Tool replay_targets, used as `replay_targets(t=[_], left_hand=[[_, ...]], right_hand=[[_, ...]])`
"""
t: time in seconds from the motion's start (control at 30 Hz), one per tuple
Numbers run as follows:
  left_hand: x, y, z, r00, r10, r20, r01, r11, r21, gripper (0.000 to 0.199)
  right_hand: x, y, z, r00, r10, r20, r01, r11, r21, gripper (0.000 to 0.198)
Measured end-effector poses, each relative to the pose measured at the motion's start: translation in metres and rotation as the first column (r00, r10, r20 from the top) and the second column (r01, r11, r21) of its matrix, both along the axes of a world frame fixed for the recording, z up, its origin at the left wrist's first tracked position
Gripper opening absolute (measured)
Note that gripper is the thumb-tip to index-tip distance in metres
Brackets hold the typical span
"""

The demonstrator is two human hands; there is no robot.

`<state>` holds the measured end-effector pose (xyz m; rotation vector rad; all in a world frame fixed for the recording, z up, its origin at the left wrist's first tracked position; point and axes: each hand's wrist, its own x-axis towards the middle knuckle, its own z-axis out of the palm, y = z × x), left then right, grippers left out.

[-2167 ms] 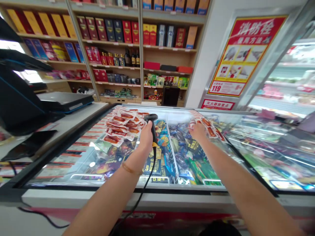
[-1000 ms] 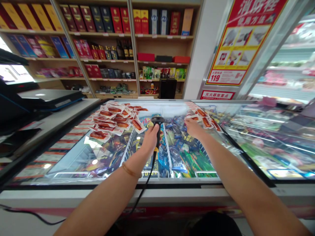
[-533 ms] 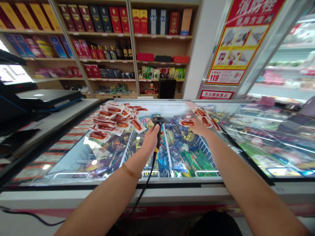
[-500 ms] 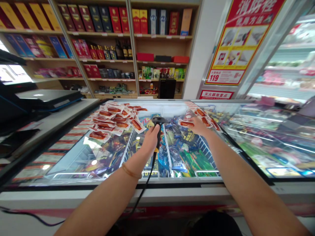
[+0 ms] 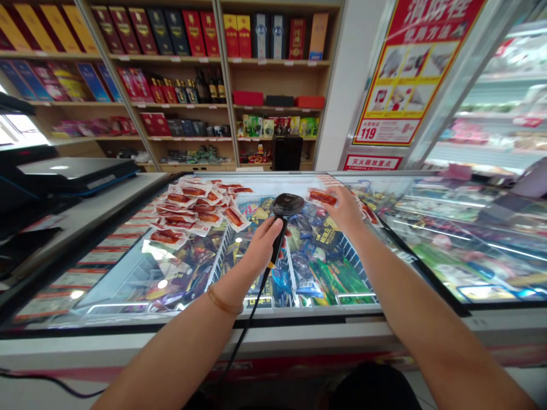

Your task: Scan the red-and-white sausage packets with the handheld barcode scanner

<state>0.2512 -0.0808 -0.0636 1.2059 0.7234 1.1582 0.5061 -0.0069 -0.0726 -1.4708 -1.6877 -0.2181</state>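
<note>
My left hand (image 5: 265, 242) is wrapped round the handle of a black corded barcode scanner (image 5: 288, 204), whose head points to the right. Between the fingers and thumb of my right hand (image 5: 345, 212) is a vacuum-packed sausage (image 5: 322, 197), its clear wrapper facing the scanner. More sausage packs (image 5: 370, 214) lie partly hidden behind my right hand. To the left of the scanner, a heap of similar sausage packs (image 5: 196, 204) rests on the glass lid (image 5: 128, 273) of a chest freezer.
Under the glass, wire baskets (image 5: 217, 256) hold bagged goods. A flat scale-like device (image 5: 81, 171) stands on the left counter. Shelves with boxes and bottles (image 5: 209, 85) line the back wall. The scanner's black cord (image 5: 252, 319) hangs over the freezer's front edge.
My right hand has lifted the sausage pack and turned it towards the scanner. The scanner head has swung up and to the right in my left hand.
</note>
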Motion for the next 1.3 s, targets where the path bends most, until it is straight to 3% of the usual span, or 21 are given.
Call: replay_targets(t=[0.23,0.47,0.7,0.8,0.9,1.03,1.13,1.3], left_hand=[[0.0,-0.004,0.005,0.998,-0.048,-0.047,0.047,0.999,-0.02,0.049],[0.0,-0.002,0.001,0.998,-0.053,-0.04,0.054,0.998,0.029,0.047],[0.001,-0.003,-0.002,0.998,-0.051,-0.029,0.051,0.999,0.002,0.046],[0.003,-0.001,0.002,0.999,0.015,-0.036,-0.016,0.999,-0.041,0.047],[-0.002,0.004,0.016,0.988,0.148,-0.034,-0.151,0.974,-0.167,0.042],[-0.039,0.019,0.042,0.947,0.321,0.016,-0.307,0.919,-0.247,0.04],[-0.087,0.03,0.055,0.886,0.463,0.017,-0.456,0.878,-0.147,0.04],[-0.172,0.035,0.063,0.742,0.671,-0.013,-0.669,0.738,-0.083,0.039]], right_hand=[[-0.012,-0.009,0.008,0.999,0.013,0.031,-0.015,0.999,0.047,0.028],[-0.017,-0.013,0.011,1.0,0.018,0.022,-0.019,0.998,0.053,0.028],[-0.017,-0.012,0.01,0.999,0.023,-0.024,-0.021,0.998,0.062,0.027],[-0.024,-0.007,0.001,0.995,0.018,-0.102,-0.012,0.999,0.053,0.026],[-0.042,0.003,-0.004,0.974,0.009,-0.228,-0.006,1.0,0.014,0.026],[-0.087,0.03,0.01,0.938,0.079,-0.337,-0.107,0.992,-0.064,0.029],[-0.136,0.061,0.029,0.908,0.196,-0.369,-0.242,0.967,-0.083,0.032],[-0.239,0.123,0.048,0.845,0.302,-0.441,-0.378,0.921,-0.095,0.034]])
